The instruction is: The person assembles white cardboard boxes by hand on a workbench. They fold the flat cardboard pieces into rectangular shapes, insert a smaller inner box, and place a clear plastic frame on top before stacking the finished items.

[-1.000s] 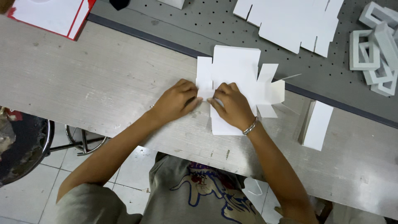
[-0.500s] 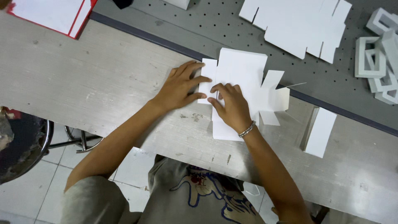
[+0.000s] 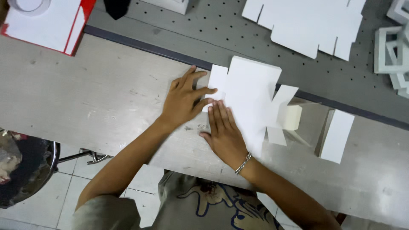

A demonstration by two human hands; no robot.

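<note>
A flat white die-cut cardboard box blank (image 3: 251,96) with side flaps lies on the pale wooden table (image 3: 85,102). My left hand (image 3: 183,100) is spread flat at the blank's left edge, fingertips pressing its left flap. My right hand (image 3: 225,134), with a metal bracelet at the wrist, lies palm down on the blank's lower left part, fingers straight and together. Neither hand grips anything. One small flap (image 3: 292,117) at the blank's right side stands folded up.
A folded white box piece (image 3: 336,135) stands to the right. A grey perforated board (image 3: 204,30) at the back carries another white blank (image 3: 306,21) and white frames (image 3: 392,47). A red-edged white pad (image 3: 42,23) lies far left. A black stool (image 3: 25,170) stands below the table's edge.
Both hands have flattened out and slid left on the blank. The left hand has gone from curled fingers to spread fingers at the left flap. The view has shifted slightly.
</note>
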